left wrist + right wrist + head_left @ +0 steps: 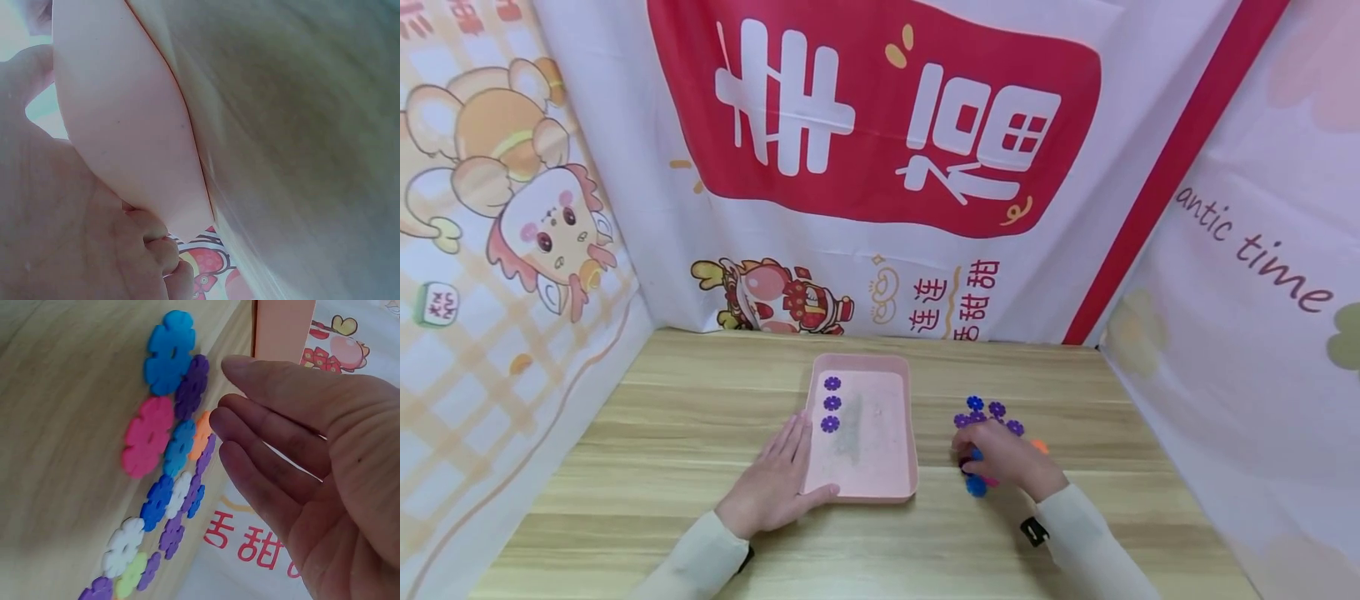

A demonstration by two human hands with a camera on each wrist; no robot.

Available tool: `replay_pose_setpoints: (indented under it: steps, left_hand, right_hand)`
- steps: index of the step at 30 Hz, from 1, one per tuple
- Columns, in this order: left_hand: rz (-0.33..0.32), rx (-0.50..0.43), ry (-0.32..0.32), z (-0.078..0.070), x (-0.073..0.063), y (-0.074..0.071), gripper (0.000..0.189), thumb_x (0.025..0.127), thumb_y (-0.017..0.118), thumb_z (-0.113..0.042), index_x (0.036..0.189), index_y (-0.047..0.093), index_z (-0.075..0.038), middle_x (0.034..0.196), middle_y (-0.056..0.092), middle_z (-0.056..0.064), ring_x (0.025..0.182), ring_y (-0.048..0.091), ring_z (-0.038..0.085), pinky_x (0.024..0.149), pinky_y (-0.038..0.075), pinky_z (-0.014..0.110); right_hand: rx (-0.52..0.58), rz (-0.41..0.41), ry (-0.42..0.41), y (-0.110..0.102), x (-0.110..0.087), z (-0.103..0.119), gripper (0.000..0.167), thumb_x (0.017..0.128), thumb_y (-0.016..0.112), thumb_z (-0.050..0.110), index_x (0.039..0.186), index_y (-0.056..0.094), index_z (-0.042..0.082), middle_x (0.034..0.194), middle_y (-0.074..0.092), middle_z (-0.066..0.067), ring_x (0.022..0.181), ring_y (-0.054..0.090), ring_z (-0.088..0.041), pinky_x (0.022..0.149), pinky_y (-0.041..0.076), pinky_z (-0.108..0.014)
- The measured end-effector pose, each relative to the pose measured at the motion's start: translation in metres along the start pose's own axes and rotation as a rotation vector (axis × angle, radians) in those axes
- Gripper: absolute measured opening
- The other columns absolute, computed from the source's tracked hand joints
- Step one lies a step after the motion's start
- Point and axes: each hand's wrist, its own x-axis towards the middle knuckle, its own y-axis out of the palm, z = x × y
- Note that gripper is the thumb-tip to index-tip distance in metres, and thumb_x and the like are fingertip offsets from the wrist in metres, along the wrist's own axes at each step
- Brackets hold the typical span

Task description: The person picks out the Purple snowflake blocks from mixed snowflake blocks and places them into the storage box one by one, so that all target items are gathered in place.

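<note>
my left hand lies with fingers straight against the left wall of the pink tray, low centre of the frame; three purple snowflake discs line up in its upper left. my right hand, fingers loosely bent and gripping nothing, hovers by the mixed snowflake discs lower right of centre. those crowd together, so a careless pinch might catch two or scatter neighbours; leaning leftward could skid the tray and jolt that column.
</note>
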Motion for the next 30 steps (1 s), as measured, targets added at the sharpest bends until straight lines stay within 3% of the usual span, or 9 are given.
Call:
replay_pose_setpoints:
  steps: [9,17,30]
  left_hand:
    - [-0.003,-0.002,-0.002,-0.001,0.001,0.001,0.109,0.100,0.052,-0.071,0.166,0.014,0.006,0.177,0.009,0.023,0.166,0.011,0.041,0.135,0.019,0.058]
    - [0.003,-0.003,-0.002,-0.001,0.002,0.001,0.108,0.100,0.052,-0.071,0.166,0.013,0.006,0.177,0.008,0.023,0.166,0.010,0.041,0.135,0.019,0.057]
    - [0.008,-0.008,-0.003,-0.002,0.002,0.000,0.108,0.101,0.053,-0.069,0.167,0.012,0.006,0.177,0.006,0.023,0.166,0.010,0.041,0.135,0.019,0.058]
  right_hand:
    - [-0.031,0.003,-0.034,0.007,-0.003,-0.006,0.021,0.088,0.085,0.006,0.108,0.079,0.011,0.104,0.079,-0.003,0.098,0.075,-0.019,0.089,0.066,-0.037]
    - [0.027,0.018,0.030,0.007,0.002,-0.011,0.022,0.088,0.086,0.007,0.108,0.079,0.012,0.103,0.078,0.000,0.097,0.073,-0.016,0.087,0.066,-0.035]
    - [0.112,0.121,0.156,0.001,0.019,-0.021,0.027,0.084,0.090,0.012,0.108,0.078,0.014,0.096,0.072,0.007,0.089,0.065,-0.010,0.088,0.063,-0.035]
